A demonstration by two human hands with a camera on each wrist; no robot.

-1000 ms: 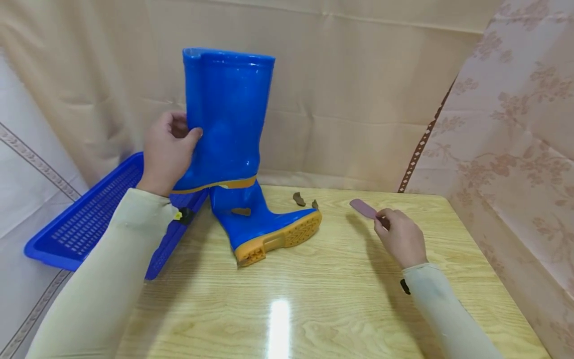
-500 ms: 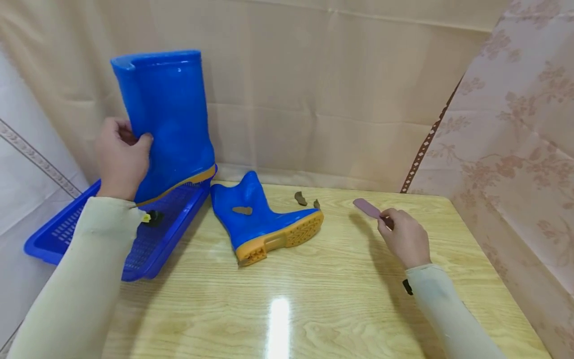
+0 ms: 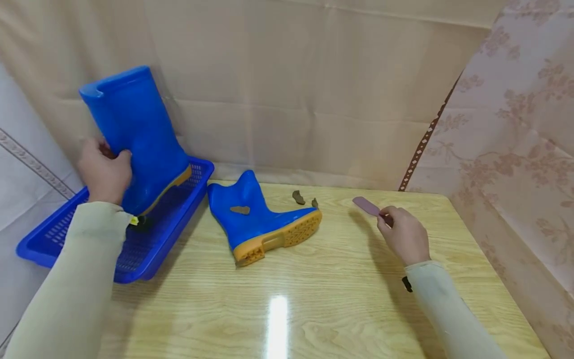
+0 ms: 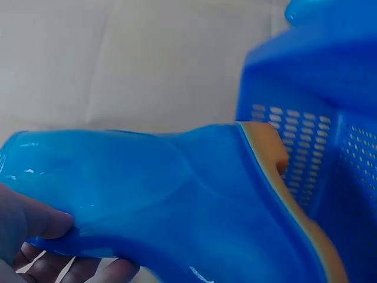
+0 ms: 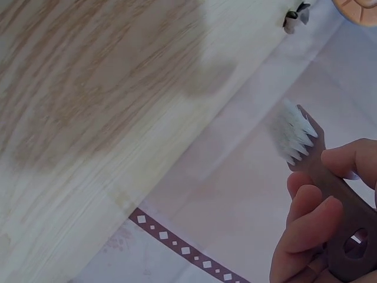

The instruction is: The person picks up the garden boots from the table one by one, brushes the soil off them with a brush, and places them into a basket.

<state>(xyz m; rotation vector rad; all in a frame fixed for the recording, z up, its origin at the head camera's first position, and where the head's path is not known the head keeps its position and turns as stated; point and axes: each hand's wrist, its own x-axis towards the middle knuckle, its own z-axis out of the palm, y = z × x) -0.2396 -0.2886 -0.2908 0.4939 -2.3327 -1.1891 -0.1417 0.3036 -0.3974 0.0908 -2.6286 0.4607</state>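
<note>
I've got the left hand (image 3: 105,172) gripping one blue boot (image 3: 139,129), tilted, sole at the blue basket (image 3: 172,237); contact, I can't tell. My right hand (image 3: 405,237) pinches a white-bristled brush (image 3: 366,206) above the bench (image 3: 336,289). The second boot (image 3: 251,228) lies sideways near brown scraps (image 3: 298,197).

Glare (image 3: 277,326) on tabletop (image 3: 341,304), soft shadows (image 3: 375,254)

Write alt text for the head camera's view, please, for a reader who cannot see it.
A person's left hand holds a tilted blue boot over a blue basket, while the right hand holds a mauve brush. A second boot, with an orange sole and a brown patch, lies on its side on a wood-grain table, near two small brown pieces.
</note>
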